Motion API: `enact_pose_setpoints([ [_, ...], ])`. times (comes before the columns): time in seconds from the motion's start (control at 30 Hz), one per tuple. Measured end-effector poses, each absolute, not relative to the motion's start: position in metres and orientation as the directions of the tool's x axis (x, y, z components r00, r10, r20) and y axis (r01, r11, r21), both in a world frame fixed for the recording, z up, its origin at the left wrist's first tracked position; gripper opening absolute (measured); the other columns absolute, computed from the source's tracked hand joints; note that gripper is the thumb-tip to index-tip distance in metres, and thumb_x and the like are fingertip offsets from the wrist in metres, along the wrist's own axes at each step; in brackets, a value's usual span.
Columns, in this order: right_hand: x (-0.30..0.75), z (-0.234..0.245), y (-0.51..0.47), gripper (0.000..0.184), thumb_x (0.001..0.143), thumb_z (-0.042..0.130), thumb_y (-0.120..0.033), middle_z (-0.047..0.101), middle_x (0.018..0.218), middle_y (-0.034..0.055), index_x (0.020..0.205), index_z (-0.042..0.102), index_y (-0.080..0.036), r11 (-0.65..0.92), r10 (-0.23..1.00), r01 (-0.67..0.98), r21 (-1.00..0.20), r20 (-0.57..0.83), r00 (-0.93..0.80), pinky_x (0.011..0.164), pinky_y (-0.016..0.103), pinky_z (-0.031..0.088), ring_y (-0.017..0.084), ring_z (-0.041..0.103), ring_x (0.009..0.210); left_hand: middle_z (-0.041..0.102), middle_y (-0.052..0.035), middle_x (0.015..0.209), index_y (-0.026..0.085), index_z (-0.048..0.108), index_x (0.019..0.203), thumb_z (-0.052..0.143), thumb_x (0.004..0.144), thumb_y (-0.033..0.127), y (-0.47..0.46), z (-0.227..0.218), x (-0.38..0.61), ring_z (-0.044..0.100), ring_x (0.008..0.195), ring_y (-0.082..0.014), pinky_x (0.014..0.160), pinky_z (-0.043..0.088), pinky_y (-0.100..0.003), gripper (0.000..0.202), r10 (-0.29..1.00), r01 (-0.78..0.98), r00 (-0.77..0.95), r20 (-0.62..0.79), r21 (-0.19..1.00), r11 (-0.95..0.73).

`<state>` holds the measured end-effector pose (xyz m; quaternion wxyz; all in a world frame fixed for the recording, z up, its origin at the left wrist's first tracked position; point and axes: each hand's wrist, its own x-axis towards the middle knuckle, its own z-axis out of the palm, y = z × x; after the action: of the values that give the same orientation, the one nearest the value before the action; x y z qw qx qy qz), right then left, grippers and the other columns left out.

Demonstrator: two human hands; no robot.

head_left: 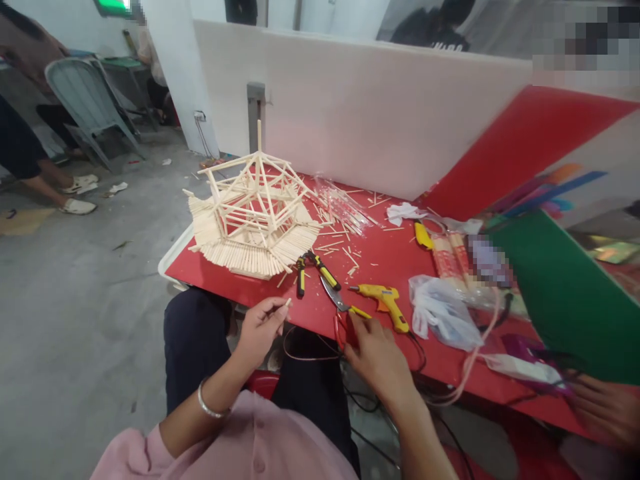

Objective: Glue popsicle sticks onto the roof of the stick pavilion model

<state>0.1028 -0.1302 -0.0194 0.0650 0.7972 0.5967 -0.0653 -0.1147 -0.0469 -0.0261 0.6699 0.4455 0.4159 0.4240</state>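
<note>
My left hand (263, 327) is closed in a pinch on a short piece of wooden stick (289, 302), over the table's front edge. My right hand (377, 353) has its fingers curled over the red and yellow handles of a pair of scissors (333, 293), whose blades point away toward the back left. Pliers (324, 268) with black and yellow grips lie just beyond the blades. A yellow glue gun (385, 300) rests right of the scissors. On the table's left end stands a pavilion-like model (255, 227) of wooden sticks, with a flared skirt and an open roof frame.
Loose sticks and a clear plastic wrapper (345, 203) litter the red tabletop (385, 250). At right are a white plastic bag (440, 313), stick packs (450, 257), cables and a green board (565, 287). Another person's hand (605, 407) is at far right. A white partition (350, 113) stands behind.
</note>
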Motion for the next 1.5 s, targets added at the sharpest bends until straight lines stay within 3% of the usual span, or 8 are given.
enact_pose_setpoints([
  [0.2,0.108,-0.023,-0.129,0.069,0.075,0.058,-0.009,0.068,0.106,0.0168,0.143,0.042,-0.009,-0.246,0.956,0.966,0.084,-0.144,0.256,0.08,0.034,0.049,0.028,0.063,0.098,0.061,0.0007,0.065,0.015,0.07,0.085,0.072,0.079,0.041,-0.053,-0.023,-0.108,0.044,0.047,-0.0041,0.044,0.031,-0.017,0.027,0.93,-0.174,0.333,-0.153,0.96,0.22],
  [0.33,0.122,-0.012,-0.143,0.058,0.084,0.059,-0.03,0.071,0.101,0.0117,0.139,0.049,-0.018,-0.248,0.959,0.967,0.055,-0.124,0.253,0.075,0.035,0.05,0.03,0.064,0.098,0.061,0.0009,0.064,0.015,0.071,0.089,0.07,0.08,0.039,-0.054,-0.025,-0.117,0.042,0.045,-0.0041,0.043,0.031,-0.018,0.026,0.951,-0.161,0.284,-0.122,0.972,0.173],
  [0.47,0.128,-0.023,-0.167,0.066,0.078,0.064,-0.054,0.071,0.101,0.01,0.135,0.053,-0.022,-0.292,0.954,0.939,-0.184,-0.12,0.273,0.075,0.035,0.052,0.028,0.065,0.096,0.063,0.0006,0.062,0.014,0.072,0.091,0.07,0.08,0.038,-0.053,-0.025,-0.121,0.041,0.044,-0.0051,0.043,0.031,-0.019,0.026,0.965,-0.146,0.239,-0.11,0.978,0.148],
  [0.63,0.099,-0.034,-0.18,0.065,0.072,0.068,-0.049,0.068,0.098,0.009,0.127,0.055,-0.017,-0.311,0.943,0.762,-0.568,-0.087,0.32,0.08,0.037,0.054,0.024,0.065,0.086,0.063,-0.0003,0.063,0.015,0.071,0.082,0.069,0.08,0.038,-0.055,-0.015,-0.116,0.047,0.049,-0.008,0.048,0.038,-0.021,0.023,0.954,-0.075,0.294,-0.059,0.994,0.084],
  [0.73,0.074,-0.026,-0.175,0.055,0.079,0.064,-0.045,0.068,0.106,0.0089,0.126,0.054,-0.019,-0.183,0.975,0.686,-0.705,-0.038,0.221,0.083,0.035,0.053,0.022,0.066,0.09,0.064,-0.0015,0.067,0.016,0.07,0.076,0.066,0.083,0.036,-0.057,-0.008,-0.114,0.054,0.057,-0.0114,0.056,0.044,-0.023,0.021,0.944,-0.028,0.327,0.041,0.999,-0.034],
  [0.9,0.055,-0.015,-0.158,0.048,0.086,0.057,-0.04,0.068,0.106,0.0092,0.13,0.054,-0.02,0.056,0.997,0.735,-0.676,0.081,-0.001,0.081,0.034,0.052,0.022,0.065,0.092,0.068,-0.0043,0.074,0.018,0.071,0.076,0.06,0.086,0.025,-0.059,-0.005,-0.12,0.062,0.071,-0.0156,0.069,0.047,-0.025,0.017,0.907,0.052,0.375,0.191,0.973,-0.226],
  [1.07,0.054,-0.017,-0.152,0.049,0.087,0.059,-0.042,0.066,0.095,0.0076,0.13,0.055,-0.019,0.095,0.995,0.781,-0.618,0.084,-0.054,0.073,0.033,0.051,0.021,0.063,0.08,0.068,-0.0038,0.074,0.018,0.07,0.077,0.054,0.088,0.018,-0.06,-0.009,-0.127,0.062,0.071,-0.0155,0.069,0.047,-0.025,0.019,0.884,0.084,0.409,0.228,0.955,-0.285],
  [1.5,0.039,-0.022,-0.155,0.048,0.09,0.056,-0.044,0.067,0.107,0.0085,0.131,0.053,-0.021,0.121,0.989,0.646,-0.754,0.039,-0.14,0.084,0.032,0.052,0.022,0.065,0.097,0.071,-0.0069,0.074,0.017,0.073,0.079,0.054,0.091,0.028,-0.061,-0.011,-0.143,0.064,0.071,-0.0187,0.07,0.049,-0.028,0.025,0.868,0.091,0.462,0.183,0.963,-0.252],
])
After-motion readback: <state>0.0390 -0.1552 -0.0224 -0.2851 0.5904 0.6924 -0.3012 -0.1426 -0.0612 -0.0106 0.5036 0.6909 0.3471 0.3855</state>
